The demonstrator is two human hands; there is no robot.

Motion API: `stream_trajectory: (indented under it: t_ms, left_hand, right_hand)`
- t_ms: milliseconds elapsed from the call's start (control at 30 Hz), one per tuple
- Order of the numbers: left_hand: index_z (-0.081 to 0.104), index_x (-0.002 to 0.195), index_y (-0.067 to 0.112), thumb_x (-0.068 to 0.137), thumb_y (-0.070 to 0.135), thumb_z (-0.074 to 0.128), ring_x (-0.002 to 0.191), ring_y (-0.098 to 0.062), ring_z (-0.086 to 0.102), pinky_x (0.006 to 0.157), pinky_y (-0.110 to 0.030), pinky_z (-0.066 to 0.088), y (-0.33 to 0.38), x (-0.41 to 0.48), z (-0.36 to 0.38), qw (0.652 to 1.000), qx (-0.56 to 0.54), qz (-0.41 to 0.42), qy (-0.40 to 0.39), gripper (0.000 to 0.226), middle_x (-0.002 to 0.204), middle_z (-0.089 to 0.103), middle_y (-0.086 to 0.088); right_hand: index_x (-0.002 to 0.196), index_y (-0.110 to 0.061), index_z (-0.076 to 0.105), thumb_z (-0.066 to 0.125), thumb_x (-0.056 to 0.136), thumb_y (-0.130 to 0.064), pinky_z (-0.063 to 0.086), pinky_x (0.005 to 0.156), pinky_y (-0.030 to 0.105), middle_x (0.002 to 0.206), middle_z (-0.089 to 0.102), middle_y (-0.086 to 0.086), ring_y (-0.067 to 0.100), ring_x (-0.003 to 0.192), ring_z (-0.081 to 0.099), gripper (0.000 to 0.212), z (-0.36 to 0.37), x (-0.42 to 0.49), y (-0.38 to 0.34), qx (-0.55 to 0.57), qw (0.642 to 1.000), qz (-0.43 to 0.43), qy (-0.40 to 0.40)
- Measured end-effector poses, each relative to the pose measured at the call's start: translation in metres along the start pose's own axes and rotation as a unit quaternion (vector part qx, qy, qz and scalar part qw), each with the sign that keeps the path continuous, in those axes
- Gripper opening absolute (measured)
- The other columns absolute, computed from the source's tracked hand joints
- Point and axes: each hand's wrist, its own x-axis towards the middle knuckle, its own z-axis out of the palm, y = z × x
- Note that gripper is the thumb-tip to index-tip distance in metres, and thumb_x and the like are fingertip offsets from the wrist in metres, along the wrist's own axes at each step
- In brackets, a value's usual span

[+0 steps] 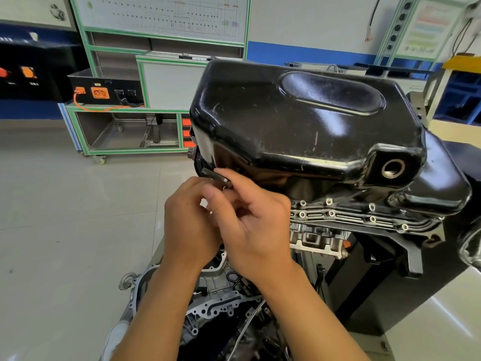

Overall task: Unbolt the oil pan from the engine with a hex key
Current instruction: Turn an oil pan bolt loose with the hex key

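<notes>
up close, the black oil pan (299,121) sits on top of the upturned engine (338,220). both hands meet at the pan's near left corner. the right hand (256,225) has a narrow grip, finger and thumb pinching the small hex key (217,176) at the pan's lower edge. the left hand (191,222) curls just beside it; whether its grip holds the key, i cannot tell.

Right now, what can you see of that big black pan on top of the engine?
The pan is glossy black, seemingly painted metal, scuffed. Its top has a long oval bulge; its near right corner has an open threaded hole. It sits on the engine, with bolts along its near rim. At its near left corner the right hand pinches a small metal key.
</notes>
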Motion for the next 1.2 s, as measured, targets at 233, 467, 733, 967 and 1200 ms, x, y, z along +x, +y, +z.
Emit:
stream_trajectory:
  t_ms: [233, 467, 733, 967, 1200]
  left_hand:
    - [0.070, 0.112, 0.009, 0.087, -0.003, 0.066, 0.101, -0.018, 0.069, 0.086, -0.026, 0.054, -0.001, -0.007, -0.014, 0.996, -0.052, 0.078, -0.003, 0.028, 0.106, 0.072, -0.008]
    - [0.070, 0.074, 0.005, 0.079, -0.010, 0.063, 0.061, -0.015, 0.057, 0.054, -0.027, 0.045, 0.005, -0.006, -0.011, 0.996, -0.043, 0.063, 0.042, 0.017, 0.067, 0.064, 0.000]
    - [0.071, 0.080, 0.008, 0.075, -0.007, 0.072, 0.067, -0.008, 0.056, 0.062, -0.009, 0.044, 0.007, -0.006, 0.001, 0.993, -0.010, 0.046, 0.109, 0.016, 0.073, 0.066, 0.001]
    - [0.064, 0.100, 0.028, 0.081, 0.028, 0.057, 0.088, -0.017, 0.062, 0.077, -0.024, 0.049, 0.000, -0.003, -0.004, 0.998, -0.028, 0.030, 0.041, 0.020, 0.095, 0.060, 0.026]
    - [0.048, 0.077, 0.039, 0.081, 0.033, 0.045, 0.068, -0.004, 0.049, 0.060, -0.025, 0.035, -0.002, -0.001, 0.004, 1.000, 0.010, 0.019, 0.017, 0.008, 0.070, 0.047, 0.029]
  right_hand:
    - [0.114, 0.001, 0.074, 0.066, 0.092, -0.005, 0.060, 0.082, 0.025, 0.098, 0.078, 0.009, 0.012, 0.089, 0.074, 0.024, 0.007, -0.002, 0.004, 0.006, 1.000, -0.030, -0.002]
    - [0.114, 0.002, 0.073, 0.071, 0.091, -0.004, 0.061, 0.076, 0.035, 0.092, 0.078, 0.009, 0.016, 0.085, 0.075, 0.023, 0.006, -0.001, 0.002, -0.020, 0.999, -0.020, 0.018]
    - [0.084, 0.002, 0.077, 0.086, 0.076, 0.000, 0.053, 0.064, 0.015, 0.073, 0.074, 0.007, 0.007, 0.066, 0.067, 0.012, 0.003, -0.005, 0.002, -0.039, 0.990, -0.054, 0.122]
    - [0.103, 0.006, 0.075, 0.071, 0.089, 0.004, 0.052, 0.072, 0.017, 0.081, 0.072, 0.008, 0.008, 0.073, 0.064, 0.015, 0.003, -0.006, 0.006, -0.039, 0.996, -0.065, 0.045]
    - [0.108, 0.003, 0.073, 0.056, 0.100, -0.012, 0.059, 0.077, 0.031, 0.094, 0.074, 0.009, 0.015, 0.088, 0.071, 0.024, 0.005, -0.003, 0.004, -0.059, 0.997, -0.051, 0.016]
